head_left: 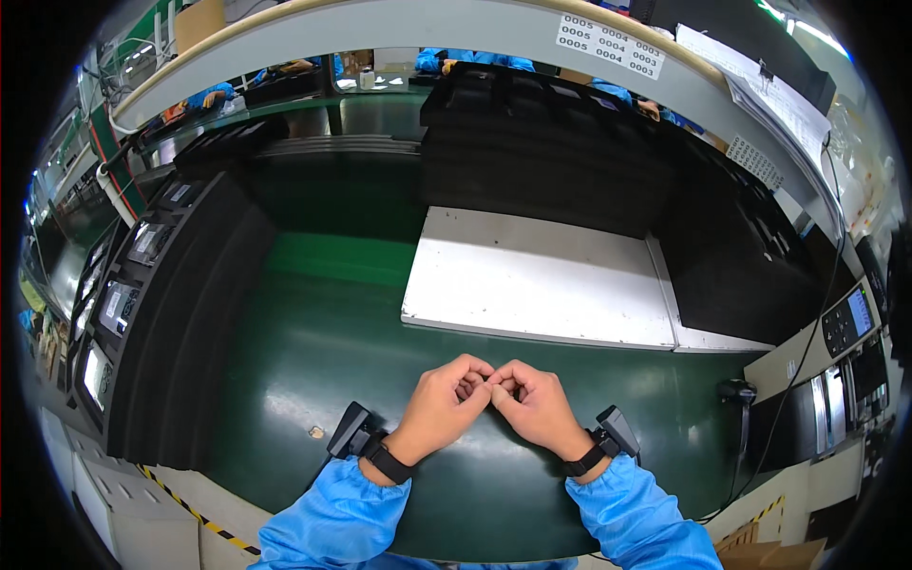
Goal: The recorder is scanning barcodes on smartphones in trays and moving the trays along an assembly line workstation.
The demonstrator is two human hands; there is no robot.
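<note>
Over the front of the green tabletop point(323, 380), my left hand point(443, 407) and my right hand point(537, 404) meet at the fingertips. Each has its fingers curled in, thumb pressed against forefinger. Whatever lies in the pinch, if anything, is too small or too hidden to make out. Black straps with small dark devices circle both wrists, below which blue sleeves begin. Beyond the hands lies a white board point(541, 275), flat on the table and apart from them. A small pale scrap point(315, 432) rests on the tabletop left of my left wrist.
Stacked black foam trays point(190, 323) line the left, with boxy devices point(119, 306) in their top slots. More black foam stacks point(541, 166) stand behind the board and at its right. A machine with a small screen point(848, 321) sits far right. A shelf point(380, 43) crosses above.
</note>
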